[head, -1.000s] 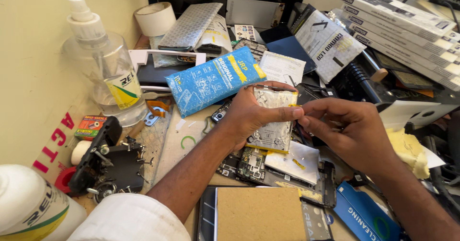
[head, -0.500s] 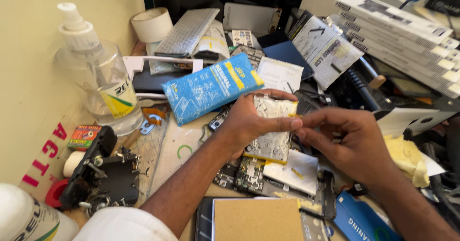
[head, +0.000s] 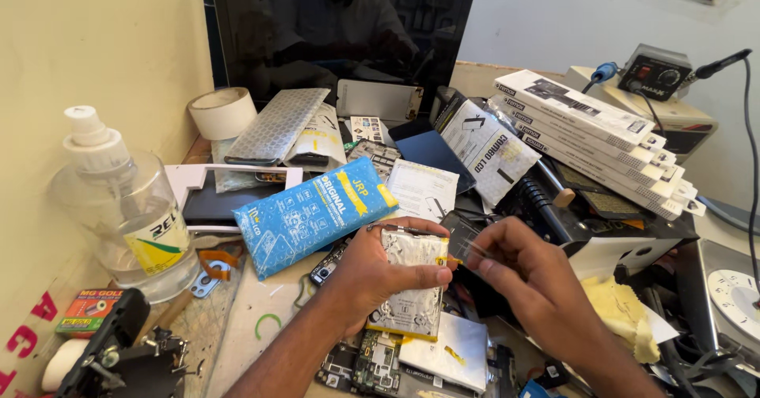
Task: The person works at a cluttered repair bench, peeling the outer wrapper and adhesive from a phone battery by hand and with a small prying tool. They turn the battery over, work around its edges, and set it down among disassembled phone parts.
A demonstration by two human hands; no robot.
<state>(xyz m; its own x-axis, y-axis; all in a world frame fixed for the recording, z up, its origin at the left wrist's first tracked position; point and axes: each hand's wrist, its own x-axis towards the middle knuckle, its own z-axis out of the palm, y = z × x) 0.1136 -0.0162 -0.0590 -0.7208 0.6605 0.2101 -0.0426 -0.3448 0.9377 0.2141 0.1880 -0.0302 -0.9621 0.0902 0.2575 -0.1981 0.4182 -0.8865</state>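
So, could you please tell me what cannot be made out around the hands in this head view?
- Silver battery pack: the left hand covers its left edge.
- Thin clear strip pinched by the right hand: too faint to identify.
- Circuit boards: cut off by the bottom edge.
- Dark screen: its reflection is too dim to read.

A scuffed pale worktop [head: 261, 319] is crowded with a clear plastic pump bottle [head: 131, 216], a blue printed foil pouch [head: 313, 216], a white tape roll [head: 223, 113], stacked white cardboard boxes [head: 586, 125] and bare green circuit boards [head: 364, 362].
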